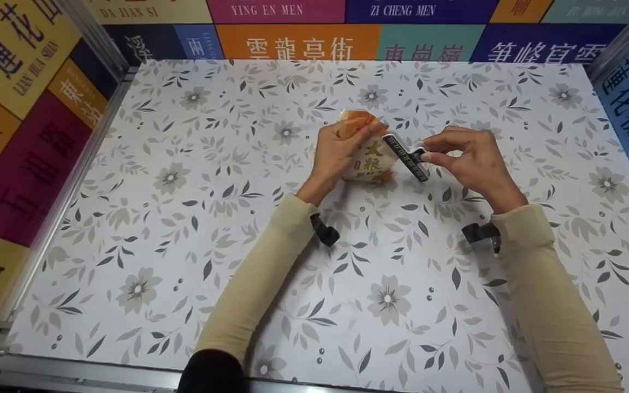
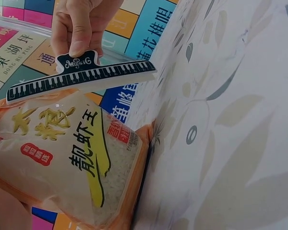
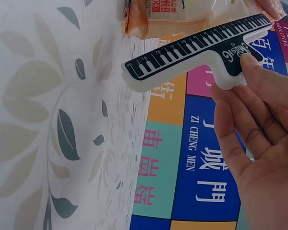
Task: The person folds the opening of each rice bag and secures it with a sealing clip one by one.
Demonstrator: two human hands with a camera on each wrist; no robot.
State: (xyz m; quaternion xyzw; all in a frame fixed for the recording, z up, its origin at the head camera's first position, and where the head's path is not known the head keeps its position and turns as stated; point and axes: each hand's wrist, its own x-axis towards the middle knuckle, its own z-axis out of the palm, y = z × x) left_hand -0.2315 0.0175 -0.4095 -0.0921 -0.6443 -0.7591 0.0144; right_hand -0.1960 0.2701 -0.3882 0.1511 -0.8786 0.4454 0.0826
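My left hand (image 1: 332, 155) grips the gathered top of a small bag of rice (image 1: 372, 161), its orange and cream plastic printed with Chinese characters. In the left wrist view, white grains show through a see-through part of the bag (image 2: 117, 184). Between thumb and fingers, my right hand (image 1: 470, 161) pinches the handle of a long bag clip (image 1: 404, 157) patterned with black-and-white piano keys. The word "Music" is printed on that clip (image 3: 197, 50), seen in the right wrist view. It slants right beside the bag's top edge, close to my left fingertips.
A white tabletop (image 1: 194, 262) with grey leaves and flowers lies under both hands. Colourful panels with Chinese place names (image 1: 298, 46) stand along the back and both sides. A metal rail (image 1: 85, 371) runs along the front edge.
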